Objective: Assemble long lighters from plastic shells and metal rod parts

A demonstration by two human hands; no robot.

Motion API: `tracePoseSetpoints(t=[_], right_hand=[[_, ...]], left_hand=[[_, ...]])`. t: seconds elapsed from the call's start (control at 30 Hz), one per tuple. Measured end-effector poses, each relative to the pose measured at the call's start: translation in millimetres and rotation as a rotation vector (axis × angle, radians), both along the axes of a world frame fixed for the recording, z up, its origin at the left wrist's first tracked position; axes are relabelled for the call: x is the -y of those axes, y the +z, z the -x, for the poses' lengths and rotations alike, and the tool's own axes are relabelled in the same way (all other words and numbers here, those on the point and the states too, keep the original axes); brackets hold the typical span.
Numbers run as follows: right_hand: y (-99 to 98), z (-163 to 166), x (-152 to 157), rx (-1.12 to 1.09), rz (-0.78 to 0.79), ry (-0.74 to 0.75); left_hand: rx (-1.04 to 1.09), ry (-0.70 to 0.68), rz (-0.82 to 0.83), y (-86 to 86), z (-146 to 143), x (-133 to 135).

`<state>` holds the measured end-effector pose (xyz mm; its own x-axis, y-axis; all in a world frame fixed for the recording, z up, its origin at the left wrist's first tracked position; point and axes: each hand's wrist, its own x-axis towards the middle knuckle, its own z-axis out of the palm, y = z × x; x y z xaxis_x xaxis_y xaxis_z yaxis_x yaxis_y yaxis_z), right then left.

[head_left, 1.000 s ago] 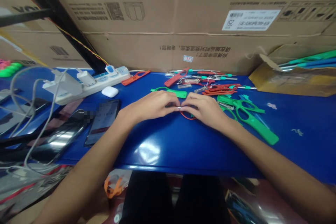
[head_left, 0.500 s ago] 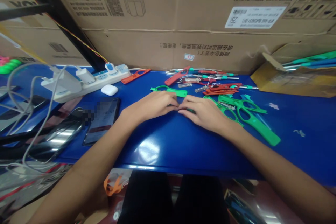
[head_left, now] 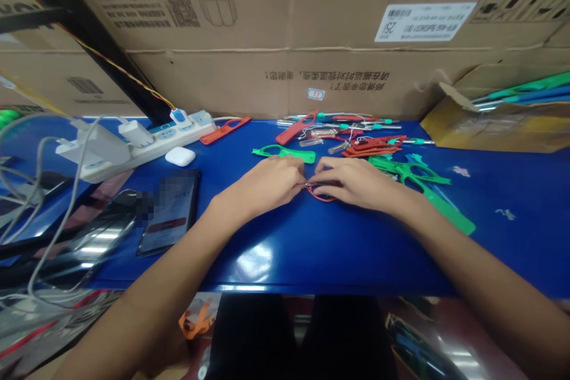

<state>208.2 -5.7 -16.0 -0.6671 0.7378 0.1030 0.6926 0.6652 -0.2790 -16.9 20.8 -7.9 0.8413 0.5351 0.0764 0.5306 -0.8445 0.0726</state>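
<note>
Over the blue table my left hand [head_left: 276, 185] and my right hand [head_left: 358, 181] meet fingertip to fingertip. A thin red plastic loop [head_left: 321, 195] shows under my right fingers, which are closed on it; the rest of this piece is hidden. My left thumb and fingers are pinched at its left end, beside a small shiny bit, and what they grip is covered. Just behind my left hand lies a green plastic piece with an oval opening [head_left: 285, 153]. More green pieces [head_left: 427, 187] lie beside and behind my right wrist.
Red plastic pieces [head_left: 374, 146] and metal rods with teal ends lie along the back. At right stands an opened carton [head_left: 499, 130] of rods. On the left are a power strip [head_left: 164, 136], a white case [head_left: 180, 157], a phone [head_left: 171, 214] and loose cables. Large cardboard boxes form the back.
A red loop now shows under my right fingers, where it was hidden before. My hands stay together at nearly the same spot. The whole view has shifted slightly.
</note>
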Motion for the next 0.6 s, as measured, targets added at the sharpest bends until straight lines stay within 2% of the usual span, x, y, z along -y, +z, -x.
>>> tracePoseSetpoints(t=[0.17, 0.33, 0.47, 0.6], right_hand=[[1.8, -1, -2, -0.02, 0.033, -0.03], [17.5, -34, -9, -0.041, 0.046, -0.004], [24.3, -47, -11, -0.021, 0.124, 0.034], [17.6, -36, -8, -0.028, 0.132, 0.041]], left_hand=[[-0.035, 0.053, -0.045, 1.8, -2, 4], [-0.015, 0.093, 0.003, 1.6, 6, -4], [-0.005, 0.087, 0.211, 4.4, 18, -17], [0.034, 0.084, 0.441, 5.9, 24, -22]])
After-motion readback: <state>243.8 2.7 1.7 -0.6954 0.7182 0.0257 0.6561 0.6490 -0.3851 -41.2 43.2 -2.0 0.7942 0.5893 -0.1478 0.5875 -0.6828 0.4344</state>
